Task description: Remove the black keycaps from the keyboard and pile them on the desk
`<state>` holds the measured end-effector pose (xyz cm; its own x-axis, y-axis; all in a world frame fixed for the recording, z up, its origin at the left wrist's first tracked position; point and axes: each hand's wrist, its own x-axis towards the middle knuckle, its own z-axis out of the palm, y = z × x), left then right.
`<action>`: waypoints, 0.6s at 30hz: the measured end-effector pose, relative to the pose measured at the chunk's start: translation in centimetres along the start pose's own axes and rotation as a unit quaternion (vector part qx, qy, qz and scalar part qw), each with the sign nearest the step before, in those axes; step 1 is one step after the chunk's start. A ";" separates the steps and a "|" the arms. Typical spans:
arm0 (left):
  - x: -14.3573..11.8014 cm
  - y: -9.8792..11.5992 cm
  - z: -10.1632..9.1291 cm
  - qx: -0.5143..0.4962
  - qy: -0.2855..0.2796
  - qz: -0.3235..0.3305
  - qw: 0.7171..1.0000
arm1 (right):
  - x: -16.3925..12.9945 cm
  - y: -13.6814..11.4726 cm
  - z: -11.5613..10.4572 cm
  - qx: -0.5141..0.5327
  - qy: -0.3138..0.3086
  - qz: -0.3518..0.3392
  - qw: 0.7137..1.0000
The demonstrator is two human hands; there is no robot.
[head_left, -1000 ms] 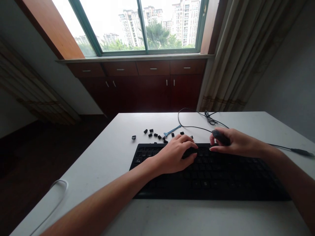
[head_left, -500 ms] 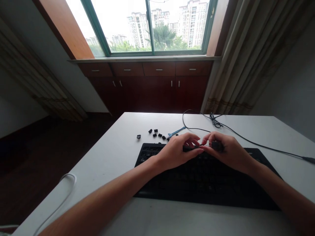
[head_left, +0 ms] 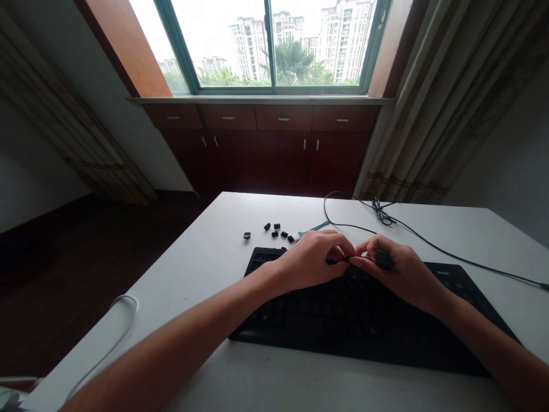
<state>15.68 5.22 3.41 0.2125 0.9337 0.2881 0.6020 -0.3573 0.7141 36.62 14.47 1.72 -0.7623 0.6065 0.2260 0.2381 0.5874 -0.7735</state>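
Black plastic makes up the keyboard [head_left: 338, 329], lying flat on the white bench [head_left: 206, 252] beneath both forearms; take its centre as the dial's, with the window [head_left: 240, 63] at twelve. Above its far edge, towards one o'clock, the right hand [head_left: 397, 266] is curled round a ridged dark handle [head_left: 383, 259], thumb and forefinger closing near a pair of thin wires [head_left: 364, 256]. At eleven, the left hand [head_left: 319, 257] is drawn narrow, its fingertips meeting those of the other. A small dark piece [head_left: 346, 259] shows where they meet; which hand carries it, or whether the left one grips it, I cannot tell.

Loose keycaps [head_left: 277, 226] lie scattered at ten to eleven, beside the blue tool [head_left: 319, 225], while a bundled black cable [head_left: 381, 212] sits just past twelve.

As a judgement, the handle should be light and stiff, its ridges giving decent grip, best held round the middle. The wires look springy and easily bent, so better left unsqueezed. Keycaps would be nearly weightless, hard and smooth, apt to skid; pinch them by opposite sides. The keyboard, broad and rigid, suits a hold at both short ends.
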 end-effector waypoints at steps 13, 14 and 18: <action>-0.3 -3.9 -9.1 0.261 -0.099 -0.133 0.951 | 0.1 0.5 -0.8 -0.044 0.153 0.013 0.987; -0.4 -4.2 -9.3 0.272 -0.102 -0.138 0.947 | 0.1 0.5 -0.8 -0.044 0.161 0.015 0.986; -0.6 -4.7 -9.6 0.290 -0.111 -0.159 0.937 | 0.2 0.6 -1.0 -0.042 0.189 0.027 0.981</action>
<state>5.31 6.10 6.02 0.0671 0.9956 -0.0658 0.9652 -0.0480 0.2569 37.23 15.54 1.91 -0.4730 0.7837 0.4025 0.3319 0.5817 -0.7426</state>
